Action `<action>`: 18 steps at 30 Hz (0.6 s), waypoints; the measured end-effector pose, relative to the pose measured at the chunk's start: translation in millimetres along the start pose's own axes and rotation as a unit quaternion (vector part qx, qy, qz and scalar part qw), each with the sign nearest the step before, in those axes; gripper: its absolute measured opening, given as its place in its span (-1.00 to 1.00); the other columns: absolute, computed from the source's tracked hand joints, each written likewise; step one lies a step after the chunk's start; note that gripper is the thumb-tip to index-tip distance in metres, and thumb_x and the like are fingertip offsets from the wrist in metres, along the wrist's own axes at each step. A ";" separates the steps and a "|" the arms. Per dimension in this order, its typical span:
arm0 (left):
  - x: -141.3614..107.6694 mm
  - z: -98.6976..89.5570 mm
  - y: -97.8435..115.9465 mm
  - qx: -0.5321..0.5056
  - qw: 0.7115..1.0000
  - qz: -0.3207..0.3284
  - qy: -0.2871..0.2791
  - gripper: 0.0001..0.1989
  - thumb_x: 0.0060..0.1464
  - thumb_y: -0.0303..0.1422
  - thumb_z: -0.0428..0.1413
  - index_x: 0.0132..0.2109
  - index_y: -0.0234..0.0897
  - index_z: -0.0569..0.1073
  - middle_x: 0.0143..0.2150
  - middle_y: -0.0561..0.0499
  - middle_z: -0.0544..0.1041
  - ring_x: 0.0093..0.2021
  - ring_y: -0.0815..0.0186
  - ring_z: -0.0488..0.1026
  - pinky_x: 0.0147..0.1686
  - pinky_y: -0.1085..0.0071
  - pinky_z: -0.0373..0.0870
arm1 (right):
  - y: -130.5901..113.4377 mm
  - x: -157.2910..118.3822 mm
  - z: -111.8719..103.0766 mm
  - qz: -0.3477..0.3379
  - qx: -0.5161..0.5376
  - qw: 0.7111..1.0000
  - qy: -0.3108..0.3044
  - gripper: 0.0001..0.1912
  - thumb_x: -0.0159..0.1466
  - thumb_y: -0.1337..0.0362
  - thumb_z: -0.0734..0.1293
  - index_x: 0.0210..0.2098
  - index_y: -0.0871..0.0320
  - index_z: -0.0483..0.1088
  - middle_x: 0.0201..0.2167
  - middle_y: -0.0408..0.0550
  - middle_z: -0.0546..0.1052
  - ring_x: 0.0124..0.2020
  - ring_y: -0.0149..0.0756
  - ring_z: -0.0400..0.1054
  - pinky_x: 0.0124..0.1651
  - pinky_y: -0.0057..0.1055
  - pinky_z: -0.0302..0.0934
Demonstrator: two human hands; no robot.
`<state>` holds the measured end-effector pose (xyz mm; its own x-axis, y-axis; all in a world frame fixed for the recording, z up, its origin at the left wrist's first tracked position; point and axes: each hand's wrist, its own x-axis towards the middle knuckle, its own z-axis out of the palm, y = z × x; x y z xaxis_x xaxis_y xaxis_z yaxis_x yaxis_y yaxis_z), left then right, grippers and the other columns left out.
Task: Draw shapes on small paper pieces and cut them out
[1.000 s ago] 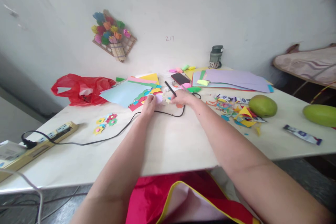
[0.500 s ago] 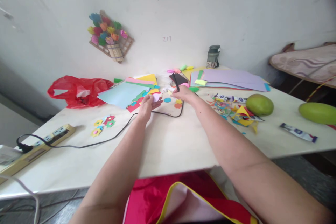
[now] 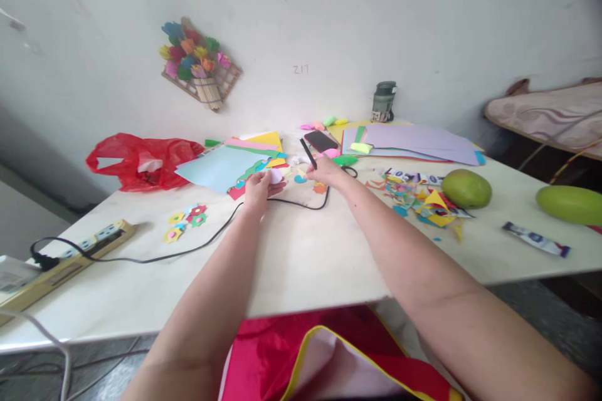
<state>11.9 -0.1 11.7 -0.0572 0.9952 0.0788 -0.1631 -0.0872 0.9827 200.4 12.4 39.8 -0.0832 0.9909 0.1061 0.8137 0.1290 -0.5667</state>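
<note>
My left hand [image 3: 263,189] is closed on a pale lilac paper disc [image 3: 276,176], held above the table between thumb and fingers. My right hand [image 3: 327,173] grips a slim black corded tool, seemingly a glue gun [image 3: 308,153], its dark bar slanting up and left; the rest is hidden in the fist. A black cord [image 3: 211,240] runs across the table to this hand. Below and between the hands lie a blue paper disc [image 3: 300,179] and an orange paper flower [image 3: 319,188]. Several finished paper flowers [image 3: 185,223] lie left of my left hand.
Coloured paper sheets [image 3: 214,169] and a red plastic bag [image 3: 141,163] lie on the left, near a power strip [image 3: 98,247]. A phone [image 3: 321,140] rests behind my right hand. Paper scraps [image 3: 423,200], green fruit [image 3: 466,188] and a tube [image 3: 536,239] are on the right.
My right hand has tilted and shifted slightly down and left with the black tool, uncovering more of the phone. My left hand has moved a little left, still holding the lilac disc.
</note>
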 end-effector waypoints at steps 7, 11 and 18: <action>1.4 5.0 -7.1 0.042 0.998 -0.033 -0.025 -0.84 0.09 -0.34 0.11 -0.34 -0.36 0.34 -0.54 -0.04 0.51 -0.45 0.22 0.55 -0.38 0.30 0.52 | -12.4 -8.9 -2.5 -0.045 -0.006 0.999 0.016 -0.75 0.03 0.19 0.37 -0.30 0.15 0.47 -0.34 -0.09 0.54 -0.32 -0.32 0.39 -0.30 -0.48 0.20; -2.5 7.7 -6.9 0.034 0.996 -0.047 -0.066 -0.85 0.11 -0.35 0.09 -0.34 -0.37 0.37 -0.51 -0.06 0.52 -0.39 0.20 0.56 -0.32 0.27 0.53 | -17.4 -11.5 2.3 -0.094 -0.015 0.995 0.002 -0.77 0.04 0.20 0.36 -0.30 0.14 0.48 -0.33 -0.11 0.54 -0.31 -0.35 0.39 -0.29 -0.51 0.17; -2.4 2.7 -9.2 -0.013 0.991 -0.055 -0.123 -0.74 0.06 -0.23 0.15 -0.28 -0.40 0.40 -0.43 -0.09 0.54 -0.38 0.25 0.56 -0.30 0.31 0.54 | -26.1 -14.7 12.4 -0.107 -0.107 0.989 -0.002 -0.75 0.08 0.13 0.33 -0.29 0.10 0.47 -0.29 -0.07 0.56 -0.27 -0.26 0.41 -0.28 -0.47 0.18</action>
<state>16.3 -1.6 2.9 0.2028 0.9791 0.0130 -0.1807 0.0244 0.9832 173.2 -5.1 42.9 -0.2679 0.9422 0.2011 0.8806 0.3242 -0.3457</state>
